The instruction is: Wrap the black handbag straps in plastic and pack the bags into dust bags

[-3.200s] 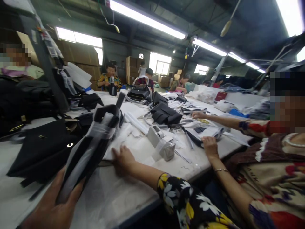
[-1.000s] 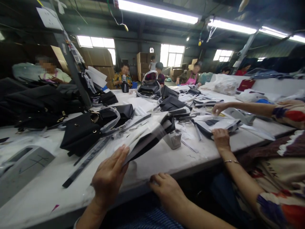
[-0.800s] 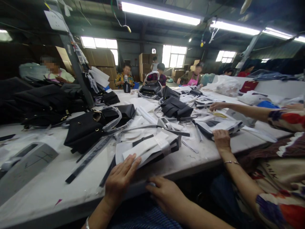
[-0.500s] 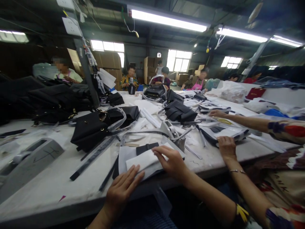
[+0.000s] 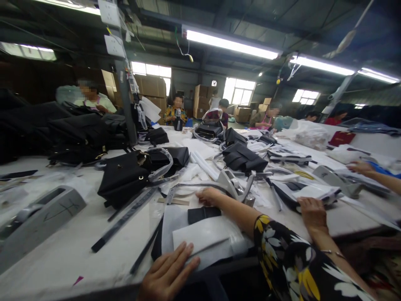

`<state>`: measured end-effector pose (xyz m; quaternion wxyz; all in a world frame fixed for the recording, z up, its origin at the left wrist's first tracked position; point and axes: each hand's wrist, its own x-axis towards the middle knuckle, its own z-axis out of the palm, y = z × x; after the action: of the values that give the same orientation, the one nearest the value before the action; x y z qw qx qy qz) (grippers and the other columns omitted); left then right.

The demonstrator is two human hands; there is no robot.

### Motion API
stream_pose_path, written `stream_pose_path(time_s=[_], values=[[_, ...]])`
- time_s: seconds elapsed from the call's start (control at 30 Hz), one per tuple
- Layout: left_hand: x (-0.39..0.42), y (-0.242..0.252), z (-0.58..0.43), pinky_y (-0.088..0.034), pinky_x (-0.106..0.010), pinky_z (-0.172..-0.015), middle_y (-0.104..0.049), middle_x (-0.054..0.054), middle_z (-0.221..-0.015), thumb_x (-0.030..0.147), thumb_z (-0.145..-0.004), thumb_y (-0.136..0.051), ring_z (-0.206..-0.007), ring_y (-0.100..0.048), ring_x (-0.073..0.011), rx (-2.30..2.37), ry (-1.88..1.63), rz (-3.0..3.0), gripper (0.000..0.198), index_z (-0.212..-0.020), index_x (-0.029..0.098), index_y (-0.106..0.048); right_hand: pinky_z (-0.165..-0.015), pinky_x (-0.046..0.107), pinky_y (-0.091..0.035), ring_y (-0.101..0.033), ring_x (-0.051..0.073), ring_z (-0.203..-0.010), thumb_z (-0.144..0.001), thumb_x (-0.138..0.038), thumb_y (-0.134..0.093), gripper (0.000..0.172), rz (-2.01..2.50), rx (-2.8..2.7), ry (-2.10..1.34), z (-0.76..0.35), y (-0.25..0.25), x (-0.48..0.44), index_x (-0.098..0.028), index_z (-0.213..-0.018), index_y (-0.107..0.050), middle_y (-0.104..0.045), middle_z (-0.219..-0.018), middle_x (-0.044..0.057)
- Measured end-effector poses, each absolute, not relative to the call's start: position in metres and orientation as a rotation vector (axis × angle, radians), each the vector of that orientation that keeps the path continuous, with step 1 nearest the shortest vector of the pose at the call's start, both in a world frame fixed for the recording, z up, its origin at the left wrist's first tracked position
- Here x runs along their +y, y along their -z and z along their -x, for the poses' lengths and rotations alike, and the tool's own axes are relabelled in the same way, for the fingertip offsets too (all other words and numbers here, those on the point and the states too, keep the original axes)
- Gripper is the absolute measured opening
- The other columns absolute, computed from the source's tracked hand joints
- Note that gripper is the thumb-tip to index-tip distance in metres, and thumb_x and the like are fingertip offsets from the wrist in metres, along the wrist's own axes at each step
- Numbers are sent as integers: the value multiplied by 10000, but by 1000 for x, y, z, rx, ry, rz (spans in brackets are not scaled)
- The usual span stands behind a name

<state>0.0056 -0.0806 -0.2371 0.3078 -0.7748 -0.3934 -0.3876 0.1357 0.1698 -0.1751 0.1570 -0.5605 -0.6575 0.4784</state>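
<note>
My left hand lies with fingers stretched out at the near edge of a white sheet. That sheet rests on a flat-lying black bag mostly covered in pale wrapping. A black flap piece shows above the sheet. My right hand reaches past the bag, fingers bent together beside a wrapped strap and a tan strip. Whatever its fingertips pinch is hidden. Just to its right stands a grey tape dispenser.
An upright black handbag stands left, near a long wrapped strap. Another tape dispenser sits far left. At right, a co-worker's hand rests on another wrapped bag. A metal post rises from the table.
My right hand has left the white sheet and moved forward to the strap beyond the bag. My left hand stays at the sheet's edge. The co-worker's farther hand has moved right.
</note>
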Motion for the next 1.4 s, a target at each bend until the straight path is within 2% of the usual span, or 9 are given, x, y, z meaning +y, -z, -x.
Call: stream_pose_path(time_s=[0.17,0.27,0.5,0.57,0.67,0.8,0.9,1.23,1.4], values=[[-79,242,-6,-387,-246,-1069,-678,5,-1295,117,-1016,-355,-1261,-581,-142,-1037,1003,2032,423,-1274,271,-652,-630,225,-563,-662,107,-696,-929,-233,-670,122,1286,-1898,-1514,-100,176,165,-118,-920,-630,-684,-828,11],[-79,243,-8,-358,-259,-1096,-667,0,-1314,123,-1018,-348,-1278,-567,-147,-1076,987,2042,427,-1285,273,-646,-618,186,-541,-691,112,-693,-850,-217,-746,174,1070,-1907,-1571,-80,163,166,-142,-817,-593,-711,-753,7],[-83,231,-12,-320,-273,-1131,-691,-6,-1277,111,-1023,-338,-1240,-597,-142,-1131,916,2039,435,-1271,270,-658,-842,290,-565,-739,190,-906,-708,-333,-835,378,696,-1941,-1641,-94,120,133,-170,-979,-628,-767,-885,25],[-85,227,-12,-315,-270,-1140,-688,-7,-1283,104,-1023,-347,-1232,-602,-135,-1159,876,2065,429,-1283,266,-647,-865,303,-564,-736,192,-920,-745,-321,-804,351,593,-2004,-1533,-117,110,107,-170,-1029,-663,-769,-922,34],[-86,226,-14,-271,-326,-1198,-689,3,-1282,120,-1023,-385,-1232,-600,-132,-1200,930,2066,388,-1280,258,-641,-827,265,-566,-728,163,-886,-872,-236,-680,112,443,-2238,-1169,-155,107,65,-181,-954,-734,-769,-931,41],[-86,230,-18,-227,-402,-1238,-726,0,-1204,204,-1022,-443,-1214,-609,-140,-1237,1079,2078,302,-1226,235,-664,-972,308,-521,-727,150,-940,-956,-146,-551,188,133,-2417,-772,-193,128,26,-186,-1009,-727,-773,-982,57],[-86,227,-16,-268,-340,-1209,-722,-35,-1212,250,-1034,-411,-1232,-597,-146,-1255,1083,2138,316,-1194,200,-679,-1057,327,-470,-718,139,-1016,-961,-101,-535,212,25,-2426,-576,-207,154,14,-200,-1062,-692,-773,-1031,50],[-88,228,-8,-464,-312,-1047,-713,-105,-1190,172,-1010,-434,-1144,-640,-168,-1350,1104,2217,225,-1125,115,-617,-1002,307,-520,-732,136,-991,-979,-121,-531,195,25,-2331,-409,-214,187,3,-183,-1034,-708,-778,-1038,62],[-92,231,-9,-543,-336,-951,-681,-125,-1199,156,-1001,-422,-1137,-632,-202,-1431,1141,2129,306,-1263,147,-578,-1006,313,-519,-708,149,-1069,-997,-150,-522,189,0,-2331,-320,-208,195,-4,-179,-1029,-706,-778,-1040,55]])
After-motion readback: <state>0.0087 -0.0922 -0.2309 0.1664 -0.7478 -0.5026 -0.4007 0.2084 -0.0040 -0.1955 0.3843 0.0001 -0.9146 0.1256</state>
